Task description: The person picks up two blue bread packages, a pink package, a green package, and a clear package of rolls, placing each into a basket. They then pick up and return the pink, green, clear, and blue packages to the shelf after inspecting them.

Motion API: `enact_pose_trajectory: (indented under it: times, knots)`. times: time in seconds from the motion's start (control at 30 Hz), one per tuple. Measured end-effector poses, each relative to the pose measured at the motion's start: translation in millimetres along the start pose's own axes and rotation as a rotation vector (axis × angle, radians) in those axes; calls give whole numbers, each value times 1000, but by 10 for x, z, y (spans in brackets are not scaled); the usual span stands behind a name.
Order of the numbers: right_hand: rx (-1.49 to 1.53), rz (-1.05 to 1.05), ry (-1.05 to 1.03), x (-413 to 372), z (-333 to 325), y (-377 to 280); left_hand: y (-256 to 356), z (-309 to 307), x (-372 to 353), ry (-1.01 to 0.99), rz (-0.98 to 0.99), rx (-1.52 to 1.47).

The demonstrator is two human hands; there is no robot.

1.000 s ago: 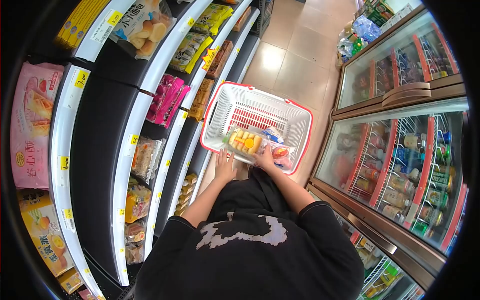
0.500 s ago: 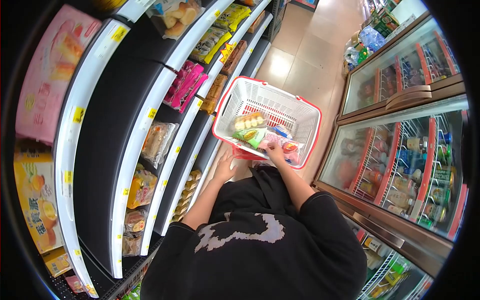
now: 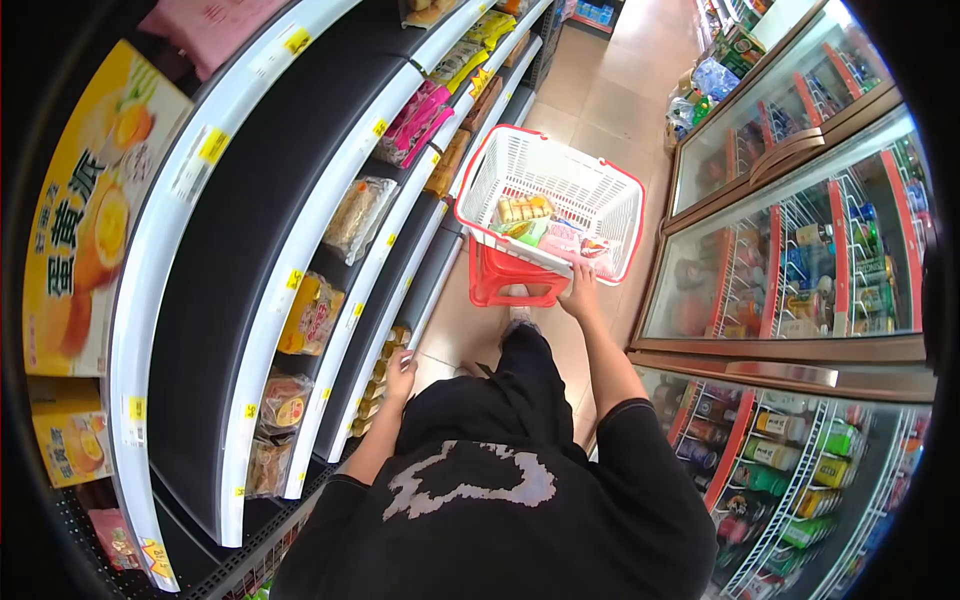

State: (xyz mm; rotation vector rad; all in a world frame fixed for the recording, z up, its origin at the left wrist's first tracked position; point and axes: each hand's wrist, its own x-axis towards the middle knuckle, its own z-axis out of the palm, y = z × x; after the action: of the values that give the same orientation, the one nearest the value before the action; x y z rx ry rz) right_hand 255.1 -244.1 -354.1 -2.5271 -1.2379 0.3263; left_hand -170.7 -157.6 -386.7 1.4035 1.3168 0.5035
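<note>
A white shopping basket (image 3: 610, 182) with a red rim stands on a red plastic stool (image 3: 492, 282). Inside it lie a clear pack of bread rolls (image 3: 525, 209), a green packet (image 3: 528, 233) and a pink packet (image 3: 562, 238). My right hand (image 3: 578, 292) has its fingers over the basket's near rim, close to the right corner. To the left, my left hand (image 3: 400, 376) hangs beside the lower shelf edge, fingers loosely bent and nothing visible in them.
Shelves on the left carry bagged bread (image 3: 360, 216), a yellow bread packet (image 3: 312, 315), pink packets (image 3: 417, 124) and a large yellow box (image 3: 100, 215). Glass-door drink coolers (image 3: 780, 270) line the right. The tiled floor (image 3: 590, 85) runs ahead between them.
My right hand has left the packets inside the basket and moved to its near rim. My left hand has drawn back toward the shelf. The view has shifted, showing more of the stool.
</note>
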Motion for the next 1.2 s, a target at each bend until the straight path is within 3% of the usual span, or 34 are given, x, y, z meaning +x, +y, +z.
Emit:
enact_pose_trajectory:
  times: [0.1, 0.2, 0.37, 0.43, 0.57, 0.63, 0.77, 0.87, 0.97, 1.0, 1.07, 1.1, 1.2]
  knots:
    - [-20, -12, 64, -64, -38, -148, -191, -202, -185, 32, -83, 18]
    - [39, 45, 44, -239, -85, -340, -232, -334, -379, 40, -10, 10]
    - [-184, 3, 103, -640, 37, -548, -368, -372, -705, 35, -92, -78]
    - [-224, 12, 98, -840, 48, -629, -269, -368, -820, -16, -162, 16]
    - [-27, -24, -263, -1201, 173, -527, -148, -295, -853, -71, -131, 37]
    - [-30, -88, -298, -1522, 15, -654, -39, -222, -798, -87, -115, 66]
    - [48, -62, -480, -1957, 79, -505, 817, 1, -678, -41, 354, 152]
    - [157, -126, -622, -2056, 101, -412, 1368, 233, -517, -114, 463, 239]
    - [401, 192, -973, -1642, -20, -447, 1484, 572, -235, -200, 496, 258]
    - [460, 64, -592, -1604, 159, -354, 1436, 695, -103, -260, 483, 270]
    - [453, 181, -441, -1243, 273, -316, 1168, 972, 203, -300, 435, 369]
    - [415, 129, -361, -1059, 248, -323, 987, 1103, 333, -326, 407, 419]
    - [408, 154, -239, -554, 513, -177, 512, 1518, 790, -392, -74, 613]
